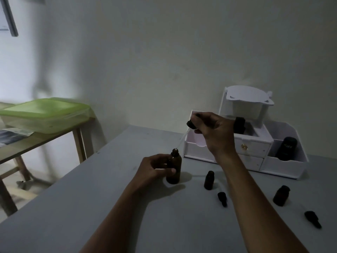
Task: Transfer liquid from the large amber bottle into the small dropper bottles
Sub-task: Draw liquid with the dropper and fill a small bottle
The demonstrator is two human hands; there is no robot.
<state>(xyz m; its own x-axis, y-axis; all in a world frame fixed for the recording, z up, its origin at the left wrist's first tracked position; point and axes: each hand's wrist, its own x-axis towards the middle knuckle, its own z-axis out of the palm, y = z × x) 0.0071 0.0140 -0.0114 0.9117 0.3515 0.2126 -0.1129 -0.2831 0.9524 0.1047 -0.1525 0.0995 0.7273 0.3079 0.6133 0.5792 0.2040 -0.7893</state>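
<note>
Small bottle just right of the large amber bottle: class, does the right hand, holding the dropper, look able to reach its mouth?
Probably yes. The small bottle stands upright, apparently uncapped, near the right hand, which holds the dropper over the large amber bottle; nothing lies between them.

Bare tabletop (pixel 91 207) left of bottles (pixel 209 180)

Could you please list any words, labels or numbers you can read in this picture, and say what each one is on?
Black bottle in the white organizer: pale lettering, too blurred to read.
Paper on the wooden table: print too blurred to read.
Nothing else shows legible text.
</note>
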